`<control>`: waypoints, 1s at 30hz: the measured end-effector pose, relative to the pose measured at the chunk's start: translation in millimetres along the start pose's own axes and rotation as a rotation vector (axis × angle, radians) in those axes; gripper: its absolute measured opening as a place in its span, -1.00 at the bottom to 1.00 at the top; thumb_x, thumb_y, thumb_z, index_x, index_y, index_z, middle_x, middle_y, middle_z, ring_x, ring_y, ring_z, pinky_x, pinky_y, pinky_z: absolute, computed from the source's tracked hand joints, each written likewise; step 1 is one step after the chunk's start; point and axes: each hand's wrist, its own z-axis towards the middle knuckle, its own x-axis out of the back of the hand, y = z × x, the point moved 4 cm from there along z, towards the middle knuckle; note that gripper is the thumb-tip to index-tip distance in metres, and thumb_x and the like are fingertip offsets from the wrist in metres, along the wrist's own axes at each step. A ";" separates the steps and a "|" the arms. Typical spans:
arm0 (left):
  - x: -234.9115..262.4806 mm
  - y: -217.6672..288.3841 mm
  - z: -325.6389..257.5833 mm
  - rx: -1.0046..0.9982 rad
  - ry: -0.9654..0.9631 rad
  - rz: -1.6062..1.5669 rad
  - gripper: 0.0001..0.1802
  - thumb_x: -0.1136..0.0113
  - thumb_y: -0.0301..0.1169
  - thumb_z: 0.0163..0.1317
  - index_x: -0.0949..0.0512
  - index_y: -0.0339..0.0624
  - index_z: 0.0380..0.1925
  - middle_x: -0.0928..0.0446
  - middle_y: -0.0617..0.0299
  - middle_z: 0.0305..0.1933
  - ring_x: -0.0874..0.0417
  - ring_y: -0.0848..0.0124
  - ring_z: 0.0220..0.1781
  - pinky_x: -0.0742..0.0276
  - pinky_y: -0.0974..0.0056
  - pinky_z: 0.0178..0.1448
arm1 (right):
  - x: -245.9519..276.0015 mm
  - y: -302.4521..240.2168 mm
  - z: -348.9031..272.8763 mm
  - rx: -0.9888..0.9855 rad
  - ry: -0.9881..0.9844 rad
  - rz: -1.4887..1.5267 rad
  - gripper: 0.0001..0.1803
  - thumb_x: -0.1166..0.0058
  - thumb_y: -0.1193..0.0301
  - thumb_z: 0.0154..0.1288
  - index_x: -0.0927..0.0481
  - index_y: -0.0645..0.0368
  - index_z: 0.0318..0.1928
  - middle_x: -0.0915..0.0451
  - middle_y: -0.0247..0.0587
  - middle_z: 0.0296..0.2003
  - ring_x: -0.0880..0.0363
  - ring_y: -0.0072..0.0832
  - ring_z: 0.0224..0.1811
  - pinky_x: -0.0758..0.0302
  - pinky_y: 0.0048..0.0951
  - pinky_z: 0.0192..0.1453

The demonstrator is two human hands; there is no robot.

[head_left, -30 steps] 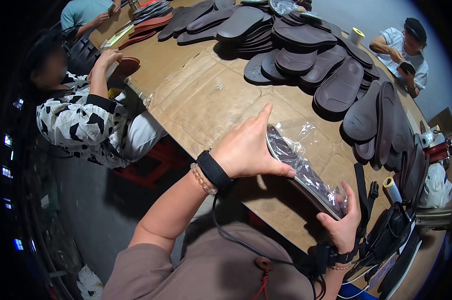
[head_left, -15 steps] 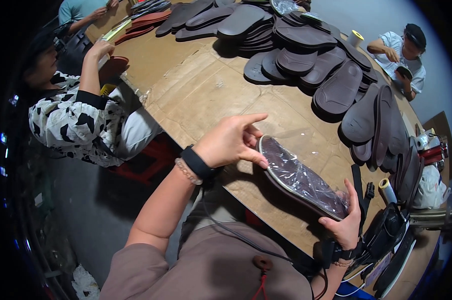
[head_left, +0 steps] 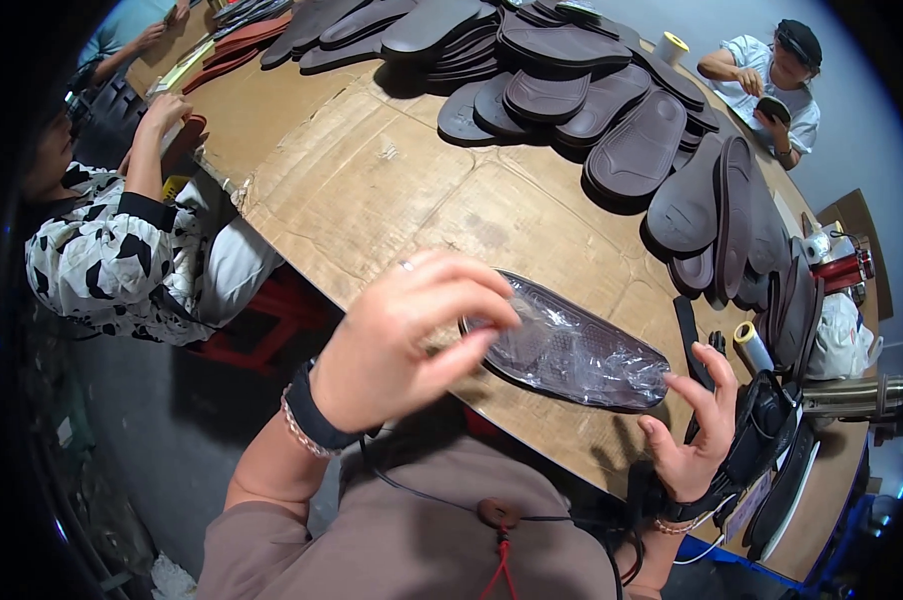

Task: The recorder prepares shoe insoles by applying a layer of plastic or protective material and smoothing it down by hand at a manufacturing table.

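Observation:
A dark brown shoe sole point(head_left: 582, 345) lies on the cardboard-covered table in front of me, its upper face wrapped in shiny clear plastic film point(head_left: 627, 375). Over the sole's left end is my left hand point(head_left: 392, 340), its fingers curled toward the thumb. Slight motion blur there hides what is pinched, if anything. My right hand point(head_left: 697, 435) stands at the sole's right end with fingers and thumb spread apart, holding nothing. Its fingertips are close to the film, and I cannot tell if they touch it.
Stacked brown soles point(head_left: 637, 150) line the table's far and right sides. Near my right hand are a tape roll point(head_left: 752, 345), a black bag point(head_left: 762, 435) and a metal flask point(head_left: 852, 397). One person in a patterned shirt point(head_left: 112, 255) sits left; another point(head_left: 772, 95) works far right.
The wrapped sole was held tilted between both hands and now lies flat on the table. My right hand has let go of its end. My left hand has moved down and left.

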 end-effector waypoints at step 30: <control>-97.1 42.6 21.7 -0.371 -0.427 0.392 -0.89 -0.20 -0.44 0.14 -0.61 -0.20 -0.33 -0.57 0.21 -0.31 -0.66 0.25 -0.12 -0.55 0.22 0.02 | -20.8 10.1 23.4 -0.328 0.282 0.113 -0.91 -0.28 0.57 0.32 -0.62 0.33 -0.30 -0.66 -0.13 -0.41 -0.65 -0.34 -0.36 -0.53 -0.40 -0.16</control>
